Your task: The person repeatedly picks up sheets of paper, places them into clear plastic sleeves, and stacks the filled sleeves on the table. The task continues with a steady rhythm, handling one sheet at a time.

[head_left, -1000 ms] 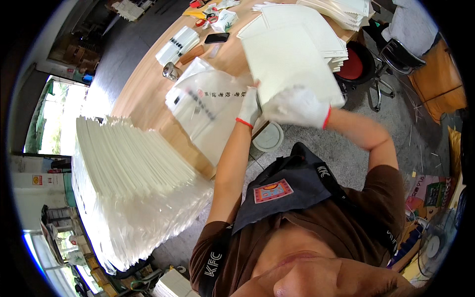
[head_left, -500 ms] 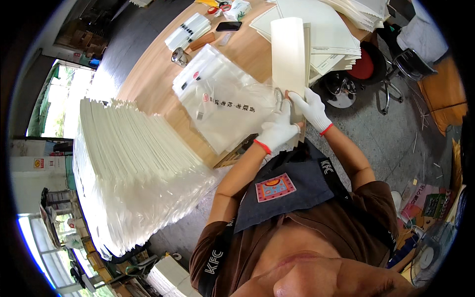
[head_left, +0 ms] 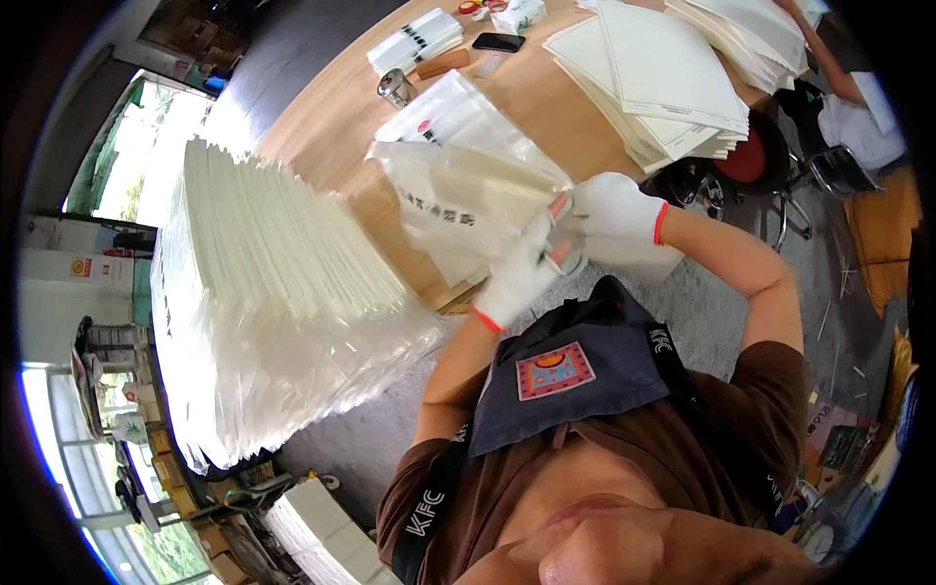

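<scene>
A clear plastic bag (head_left: 429, 216) with dark printing lies over the table's near edge, its mouth toward me. Cream folded paper (head_left: 636, 253) is partly inside it, and the rest juts out past the mouth. My left hand (head_left: 524, 275), in a white glove with a red cuff, closes on the bag at its mouth. My right hand (head_left: 616, 208), gloved alike, bends over the paper at the opening, its fingers closed and partly blurred. More flat bags (head_left: 478, 109) lie beneath and beyond the one in use.
A tall stack of packed paper in plastic (head_left: 283, 263) stands at left. Fanned cream sheets (head_left: 673, 83) lie at the table's right. A metal cup (head_left: 396, 89), phone (head_left: 498, 42) and bundled bags (head_left: 419, 39) sit farther back. Another person's arm (head_left: 837, 68) shows beyond a red-seated stool (head_left: 743, 161).
The folded paper, upright beyond my hands before, now lies turned sideways and partly inside the bag. My right hand has swung over with it. The bag's near end has lifted and bulged.
</scene>
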### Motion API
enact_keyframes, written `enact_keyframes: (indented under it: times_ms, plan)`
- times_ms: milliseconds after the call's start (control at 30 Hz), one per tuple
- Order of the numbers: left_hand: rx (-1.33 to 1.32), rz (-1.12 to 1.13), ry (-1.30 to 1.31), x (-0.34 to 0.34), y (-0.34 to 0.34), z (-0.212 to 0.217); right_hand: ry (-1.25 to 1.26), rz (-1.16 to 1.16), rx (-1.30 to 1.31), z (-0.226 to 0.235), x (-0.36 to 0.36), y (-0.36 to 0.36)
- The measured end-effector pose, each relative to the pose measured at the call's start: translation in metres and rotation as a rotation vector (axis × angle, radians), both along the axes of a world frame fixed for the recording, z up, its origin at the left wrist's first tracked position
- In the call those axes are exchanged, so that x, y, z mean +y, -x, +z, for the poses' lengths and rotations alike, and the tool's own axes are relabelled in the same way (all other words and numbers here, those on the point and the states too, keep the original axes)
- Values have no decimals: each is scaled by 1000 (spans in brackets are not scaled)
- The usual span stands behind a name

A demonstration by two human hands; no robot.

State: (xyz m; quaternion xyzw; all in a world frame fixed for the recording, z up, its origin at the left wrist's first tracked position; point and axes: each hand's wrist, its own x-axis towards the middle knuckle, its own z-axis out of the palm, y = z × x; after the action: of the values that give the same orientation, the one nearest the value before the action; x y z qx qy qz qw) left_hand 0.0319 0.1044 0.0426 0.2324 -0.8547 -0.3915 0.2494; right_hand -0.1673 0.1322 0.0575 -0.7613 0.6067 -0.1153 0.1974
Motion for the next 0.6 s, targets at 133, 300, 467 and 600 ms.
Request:
enact_keyframes:
  times_ms: [133,300,467,600]
  plan:
    - [269,98,404,12,-31,-73,-156,-83,-822,-92,-47,15]
    - [-44,45,73,-15,21,-17,87,-106,5,-95,-72,-39]
    - [122,188,111,-29,35,-34,245,-229,-3,-121,-52,-64]
    - [-48,272,-27,-52,-2,-77,679,-3,-138,-113,16,-61]
